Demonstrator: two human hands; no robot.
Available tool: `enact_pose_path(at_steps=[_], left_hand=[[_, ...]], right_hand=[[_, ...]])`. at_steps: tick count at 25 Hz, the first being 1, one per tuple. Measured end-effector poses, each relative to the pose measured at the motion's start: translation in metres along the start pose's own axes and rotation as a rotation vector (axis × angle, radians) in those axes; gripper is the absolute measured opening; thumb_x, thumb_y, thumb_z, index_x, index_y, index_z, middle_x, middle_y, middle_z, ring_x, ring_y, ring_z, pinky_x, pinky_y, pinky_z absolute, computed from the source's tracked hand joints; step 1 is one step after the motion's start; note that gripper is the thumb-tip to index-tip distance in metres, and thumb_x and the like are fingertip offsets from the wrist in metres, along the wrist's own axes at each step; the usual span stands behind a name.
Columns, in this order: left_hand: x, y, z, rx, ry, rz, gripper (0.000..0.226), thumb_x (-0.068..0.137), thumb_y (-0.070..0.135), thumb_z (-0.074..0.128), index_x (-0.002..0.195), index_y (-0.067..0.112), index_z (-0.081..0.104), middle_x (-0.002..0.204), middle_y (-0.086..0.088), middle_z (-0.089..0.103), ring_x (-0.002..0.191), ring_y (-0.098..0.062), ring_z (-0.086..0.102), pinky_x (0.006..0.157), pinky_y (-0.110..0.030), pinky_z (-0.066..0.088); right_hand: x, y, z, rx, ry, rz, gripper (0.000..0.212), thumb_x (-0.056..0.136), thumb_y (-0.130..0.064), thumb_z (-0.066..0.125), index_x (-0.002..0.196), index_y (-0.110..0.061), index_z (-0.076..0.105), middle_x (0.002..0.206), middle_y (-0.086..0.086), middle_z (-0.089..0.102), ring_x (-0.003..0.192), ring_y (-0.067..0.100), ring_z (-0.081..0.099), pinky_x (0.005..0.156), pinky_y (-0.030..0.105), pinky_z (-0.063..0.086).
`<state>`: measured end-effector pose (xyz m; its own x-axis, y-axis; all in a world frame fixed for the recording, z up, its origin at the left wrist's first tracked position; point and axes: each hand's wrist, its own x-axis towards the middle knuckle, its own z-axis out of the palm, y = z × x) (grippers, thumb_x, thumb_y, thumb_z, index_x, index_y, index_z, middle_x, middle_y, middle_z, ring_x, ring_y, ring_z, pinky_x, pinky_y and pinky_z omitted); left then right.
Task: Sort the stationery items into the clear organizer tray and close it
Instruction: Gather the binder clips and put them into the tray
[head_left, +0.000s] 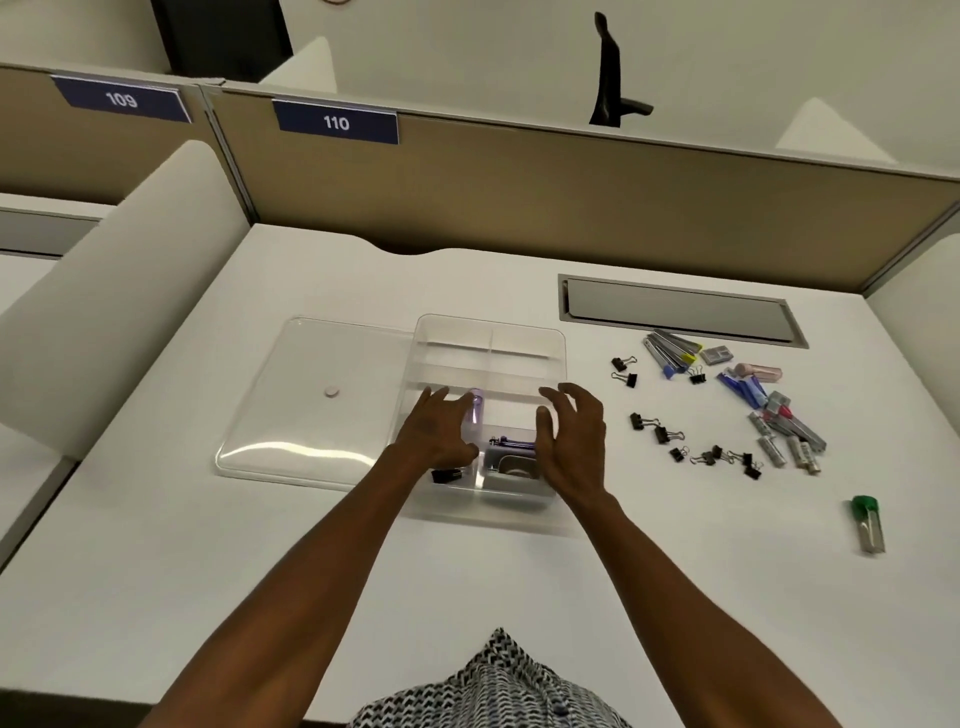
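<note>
A clear organizer tray (524, 340) with several compartments sits mid-desk. Its clear lid (311, 415) lies flat to the left, with a small pink knob on it. My left hand (439, 431) hovers over the tray's near left part, fingers spread, next to a purple tube (475, 410). Over the near right part my right hand (571, 436) is spread too, holding nothing. A black binder clip (445, 475) and a small stapler-like item (511, 445) lie in the near compartments. To the right, binder clips (691, 441) and lead cases (670, 351) are scattered.
A green-capped clear case (867, 522) lies alone at the right. A grey cable hatch (680, 312) is set in the desk behind the loose items. Tan partition walls with labels 109 and 110 stand at the back.
</note>
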<state>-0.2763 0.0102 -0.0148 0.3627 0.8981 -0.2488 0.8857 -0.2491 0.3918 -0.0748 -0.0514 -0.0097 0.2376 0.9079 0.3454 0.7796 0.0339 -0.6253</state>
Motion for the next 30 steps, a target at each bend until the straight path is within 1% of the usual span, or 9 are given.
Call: enact_pose_path(at_steps=[4, 8, 11, 13, 17, 19, 24, 27, 30], left_hand=[[0.003, -0.002, -0.004, -0.058, 0.018, -0.015, 0.088, 0.077, 0.037, 0.07, 0.153, 0.021, 0.027, 0.157, -0.011, 0.033, 0.149, -0.028, 0.018, 0.122, -0.039, 0.012], [-0.007, 0.03, 0.0, -0.343, 0.362, 0.019, 0.072, 0.08, 0.025, 0.069, 0.146, 0.021, 0.041, 0.146, -0.004, 0.049, 0.136, -0.022, 0.041, 0.111, -0.031, 0.032], [-0.016, 0.07, 0.011, -0.397, 0.496, 0.152, 0.059, 0.084, 0.024, 0.068, 0.139, 0.022, 0.051, 0.137, -0.002, 0.056, 0.13, -0.018, 0.046, 0.106, -0.025, 0.035], [-0.018, 0.103, 0.019, -0.409, 0.476, 0.215, 0.053, 0.085, 0.023, 0.067, 0.136, 0.022, 0.054, 0.134, -0.001, 0.057, 0.13, -0.017, 0.045, 0.107, -0.025, 0.036], [-0.015, 0.161, 0.041, -0.363, 0.457, 0.362, 0.048, 0.084, 0.022, 0.065, 0.132, 0.019, 0.059, 0.128, -0.001, 0.061, 0.127, -0.018, 0.048, 0.104, -0.026, 0.039], [-0.011, 0.179, 0.05, -0.315, 0.418, 0.412, 0.048, 0.085, 0.023, 0.064, 0.132, 0.019, 0.058, 0.128, -0.001, 0.06, 0.127, -0.017, 0.047, 0.103, -0.025, 0.04], [0.017, 0.204, 0.068, -0.217, 0.24, 0.427, 0.05, 0.085, 0.027, 0.061, 0.135, 0.02, 0.055, 0.134, 0.0, 0.056, 0.13, -0.016, 0.044, 0.099, -0.034, 0.048], [0.04, 0.211, 0.077, -0.126, 0.12, 0.375, 0.052, 0.088, 0.028, 0.058, 0.139, 0.022, 0.05, 0.145, -0.001, 0.047, 0.138, -0.016, 0.037, 0.106, -0.035, 0.043], [0.064, 0.22, 0.084, -0.078, 0.061, 0.345, 0.053, 0.091, 0.025, 0.057, 0.142, 0.02, 0.046, 0.153, -0.004, 0.037, 0.142, -0.02, 0.032, 0.111, -0.036, 0.037]], right_hand=[[-0.012, 0.037, -0.037, 0.023, 0.144, 0.102, 0.03, 0.093, -0.014, 0.06, 0.122, -0.016, 0.066, 0.126, 0.007, 0.059, 0.125, 0.026, 0.049, 0.104, 0.041, 0.041], [-0.023, 0.088, -0.077, -0.026, 0.27, 0.382, 0.03, 0.087, -0.008, 0.063, 0.117, -0.015, 0.064, 0.119, 0.007, 0.063, 0.116, 0.03, 0.056, 0.102, 0.042, 0.044], [-0.029, 0.124, -0.102, -0.082, 0.188, 0.637, 0.035, 0.086, -0.012, 0.065, 0.121, -0.017, 0.063, 0.126, 0.011, 0.06, 0.114, 0.03, 0.058, 0.097, 0.035, 0.042], [-0.032, 0.139, -0.11, -0.105, 0.047, 0.631, 0.041, 0.088, -0.018, 0.068, 0.128, -0.018, 0.06, 0.125, 0.011, 0.063, 0.107, 0.029, 0.063, 0.093, 0.033, 0.044], [-0.02, 0.147, -0.11, -0.206, -0.18, 0.538, 0.052, 0.093, -0.033, 0.063, 0.143, -0.021, 0.051, 0.143, 0.012, 0.051, 0.131, 0.027, 0.051, 0.108, 0.039, 0.041], [-0.012, 0.145, -0.107, -0.244, -0.228, 0.536, 0.044, 0.094, -0.034, 0.062, 0.136, -0.024, 0.056, 0.14, 0.012, 0.051, 0.129, 0.029, 0.052, 0.103, 0.039, 0.045], [-0.019, 0.146, -0.102, -0.126, -0.08, 0.51, 0.007, 0.089, -0.015, 0.065, 0.096, -0.013, 0.063, 0.105, 0.008, 0.063, 0.103, 0.028, 0.061, 0.084, 0.037, 0.048], [-0.026, 0.151, -0.106, 0.094, 0.108, 0.625, 0.009, 0.084, -0.009, 0.067, 0.091, -0.012, 0.063, 0.091, 0.004, 0.071, 0.087, 0.025, 0.066, 0.079, 0.031, 0.049], [-0.017, 0.163, -0.12, 0.519, 0.266, 0.906, 0.017, 0.084, -0.005, 0.062, 0.095, -0.017, 0.061, 0.09, 0.008, 0.072, 0.076, 0.024, 0.067, 0.068, 0.033, 0.052]])
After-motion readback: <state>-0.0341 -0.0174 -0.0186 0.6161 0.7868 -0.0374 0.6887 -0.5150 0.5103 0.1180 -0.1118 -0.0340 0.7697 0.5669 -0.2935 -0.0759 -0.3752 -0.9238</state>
